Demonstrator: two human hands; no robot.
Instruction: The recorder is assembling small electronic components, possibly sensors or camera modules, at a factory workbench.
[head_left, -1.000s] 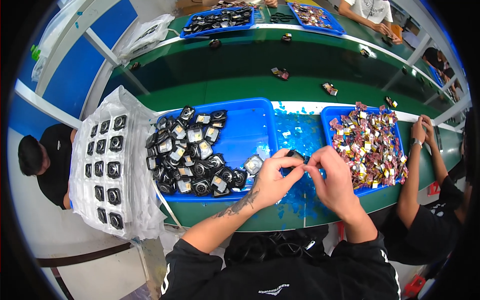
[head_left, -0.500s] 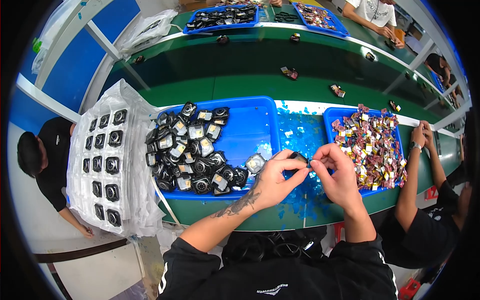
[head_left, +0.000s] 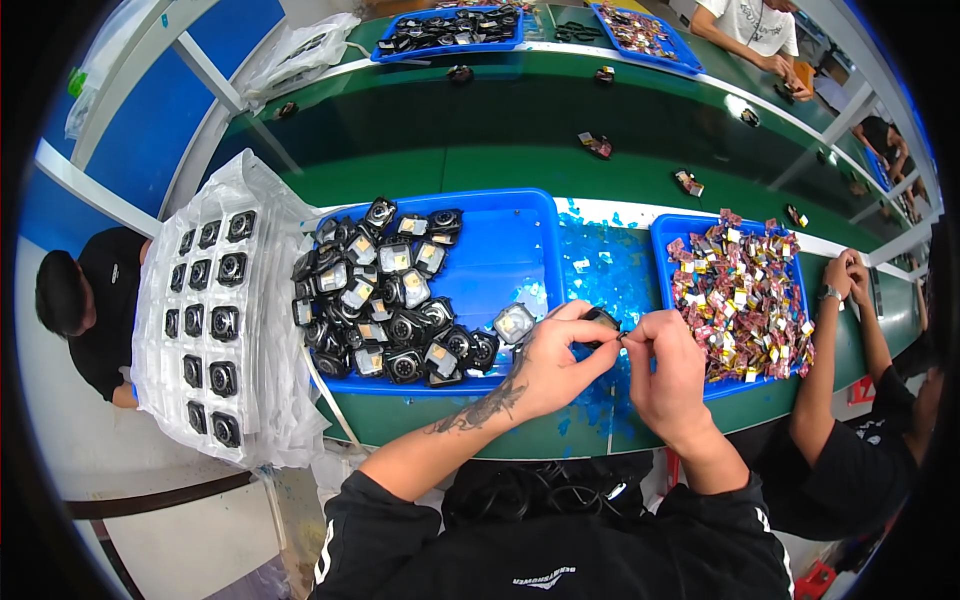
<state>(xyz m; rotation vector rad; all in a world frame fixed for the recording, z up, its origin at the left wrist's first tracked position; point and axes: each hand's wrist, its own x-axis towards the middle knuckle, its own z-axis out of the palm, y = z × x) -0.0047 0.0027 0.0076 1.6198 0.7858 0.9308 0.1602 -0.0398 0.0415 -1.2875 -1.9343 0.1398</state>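
My left hand [head_left: 560, 358] is closed, thumb and fingers gripping a small black watch case [head_left: 602, 320] above the bench. My right hand [head_left: 667, 375] pinches at the case's right-hand edge, its fingertips almost touching the left thumb. Whatever lies in that pinch is too small to make out. Left of my hands, a blue tray [head_left: 556, 230] carries a heap of black watch cases [head_left: 385, 300]. One lighter case [head_left: 513, 322] lies apart from the heap, beside my left wrist.
A second blue tray [head_left: 662, 285] at right is piled with small pink, white and yellow parts [head_left: 745, 310]. Blue film scraps [head_left: 590, 250] litter the bench between the trays. White blister trays [head_left: 205, 290] of cases stand at left. Parts ride a green belt [head_left: 500, 165]. Co-workers sit around.
My right fingers have drawn into a tighter pinch and the hand has turned slightly. The parts on the belt have shifted a little right. The left co-worker's hand has pulled back behind the blister trays.
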